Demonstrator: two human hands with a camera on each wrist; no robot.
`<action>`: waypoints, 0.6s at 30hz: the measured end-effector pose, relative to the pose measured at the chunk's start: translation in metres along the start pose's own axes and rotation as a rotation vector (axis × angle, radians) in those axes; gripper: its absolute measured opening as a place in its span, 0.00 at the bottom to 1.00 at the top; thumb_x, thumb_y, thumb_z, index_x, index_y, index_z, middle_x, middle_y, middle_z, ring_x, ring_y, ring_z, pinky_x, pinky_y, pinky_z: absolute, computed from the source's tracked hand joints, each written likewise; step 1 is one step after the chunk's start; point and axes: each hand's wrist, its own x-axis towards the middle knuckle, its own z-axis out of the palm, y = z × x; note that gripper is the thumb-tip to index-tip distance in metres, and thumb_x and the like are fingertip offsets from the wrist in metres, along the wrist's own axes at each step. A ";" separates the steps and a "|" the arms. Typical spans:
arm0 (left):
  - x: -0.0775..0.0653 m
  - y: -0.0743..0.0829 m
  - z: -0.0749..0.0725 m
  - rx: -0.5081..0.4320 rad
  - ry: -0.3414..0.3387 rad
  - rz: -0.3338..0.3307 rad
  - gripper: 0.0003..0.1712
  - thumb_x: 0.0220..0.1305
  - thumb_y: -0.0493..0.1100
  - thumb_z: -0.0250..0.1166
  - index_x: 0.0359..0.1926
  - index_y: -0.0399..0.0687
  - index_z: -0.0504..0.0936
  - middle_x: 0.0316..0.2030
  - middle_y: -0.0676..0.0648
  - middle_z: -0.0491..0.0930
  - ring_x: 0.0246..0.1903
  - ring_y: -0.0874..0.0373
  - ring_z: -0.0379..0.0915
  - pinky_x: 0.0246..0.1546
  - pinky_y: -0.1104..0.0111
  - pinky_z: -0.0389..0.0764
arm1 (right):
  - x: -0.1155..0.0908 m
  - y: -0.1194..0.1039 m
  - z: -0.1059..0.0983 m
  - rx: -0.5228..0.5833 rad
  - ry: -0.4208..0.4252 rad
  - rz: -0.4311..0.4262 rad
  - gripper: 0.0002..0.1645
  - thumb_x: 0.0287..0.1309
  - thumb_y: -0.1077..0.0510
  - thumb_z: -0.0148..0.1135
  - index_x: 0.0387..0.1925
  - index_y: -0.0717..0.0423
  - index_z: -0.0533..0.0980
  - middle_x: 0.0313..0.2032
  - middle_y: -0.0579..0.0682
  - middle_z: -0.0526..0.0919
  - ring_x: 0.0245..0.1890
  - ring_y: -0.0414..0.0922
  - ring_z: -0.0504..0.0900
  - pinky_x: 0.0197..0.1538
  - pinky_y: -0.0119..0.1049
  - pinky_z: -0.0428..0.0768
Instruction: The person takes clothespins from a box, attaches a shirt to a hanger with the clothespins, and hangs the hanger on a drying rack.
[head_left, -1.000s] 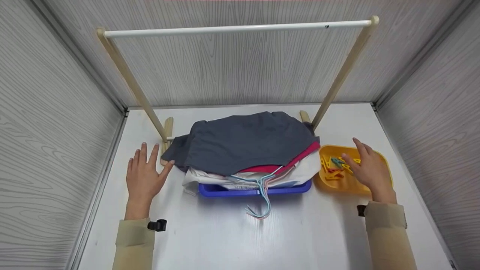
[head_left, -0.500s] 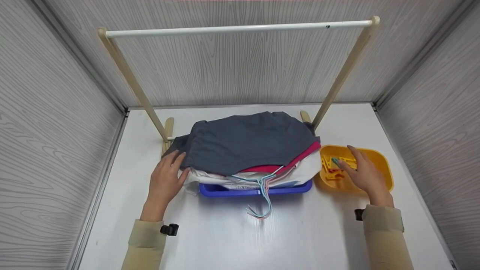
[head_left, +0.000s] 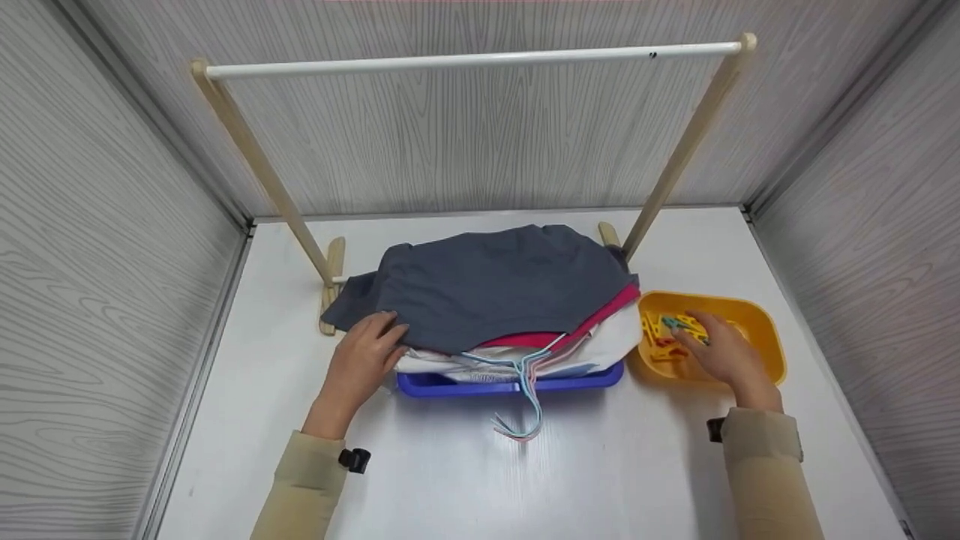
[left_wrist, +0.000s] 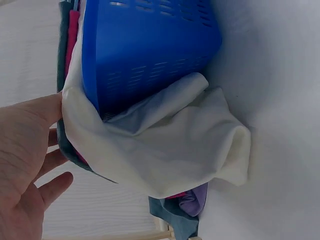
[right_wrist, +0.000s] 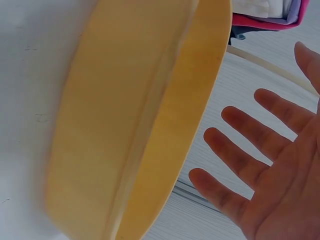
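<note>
In the head view my left hand (head_left: 360, 361) rests at the left front edge of a stack of clothes. A dark grey garment (head_left: 495, 285) lies on top, with red and white cloth below it. Seen from the left wrist, the thumb touches the side of the stack next to a white garment (left_wrist: 150, 145); the other fingers are loosely bent and partly hidden behind it. My right hand (head_left: 724, 352) hovers over a yellow basket (head_left: 761, 319), fingers spread and holding nothing. Yellow, green and red clothespins (head_left: 664, 349) lie in the basket.
The clothes fill a blue basket (head_left: 450, 388). Light blue and pink hangers (head_left: 525, 375) stick out at the front, hooks towards me. Behind stands a wooden rack with a white rail (head_left: 472, 60). Grey wood-grain walls (head_left: 97, 300) enclose the table.
My left hand has moved right, from the bare table to the edge of the clothes. The right hand has shifted slightly over the yellow basket, its fingers lower. The clothes have barely moved.
</note>
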 end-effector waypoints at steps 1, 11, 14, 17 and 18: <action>0.001 0.000 0.001 0.006 0.001 0.011 0.19 0.60 0.40 0.72 0.51 0.39 0.84 0.55 0.38 0.76 0.56 0.42 0.72 0.59 0.55 0.70 | 0.000 0.001 0.001 0.002 -0.004 0.001 0.59 0.56 0.20 0.45 0.73 0.58 0.56 0.69 0.66 0.59 0.66 0.67 0.58 0.63 0.68 0.55; 0.006 0.000 0.004 0.046 0.076 0.138 0.10 0.56 0.33 0.73 0.41 0.38 0.87 0.50 0.38 0.80 0.50 0.43 0.76 0.53 0.54 0.75 | 0.005 0.015 0.001 -0.030 -0.020 -0.016 0.54 0.60 0.25 0.50 0.69 0.65 0.62 0.64 0.69 0.67 0.62 0.67 0.64 0.63 0.65 0.59; 0.007 -0.001 0.005 0.060 0.109 0.170 0.07 0.58 0.31 0.70 0.40 0.38 0.87 0.48 0.38 0.81 0.48 0.43 0.77 0.50 0.54 0.77 | 0.008 0.018 0.000 -0.062 -0.021 -0.026 0.52 0.63 0.28 0.51 0.68 0.67 0.62 0.64 0.71 0.66 0.62 0.69 0.64 0.63 0.65 0.59; 0.007 -0.002 0.006 0.064 0.121 0.179 0.07 0.61 0.30 0.68 0.41 0.38 0.85 0.47 0.38 0.81 0.47 0.43 0.78 0.49 0.54 0.78 | 0.011 0.020 0.000 -0.057 -0.039 -0.004 0.50 0.64 0.30 0.52 0.68 0.67 0.62 0.64 0.70 0.66 0.62 0.68 0.65 0.63 0.65 0.59; 0.007 -0.002 0.007 0.063 0.123 0.176 0.07 0.61 0.30 0.67 0.41 0.38 0.85 0.47 0.38 0.81 0.47 0.43 0.78 0.49 0.53 0.78 | 0.011 0.020 -0.001 -0.055 -0.046 0.002 0.49 0.64 0.31 0.53 0.69 0.66 0.62 0.64 0.70 0.67 0.61 0.68 0.65 0.63 0.65 0.59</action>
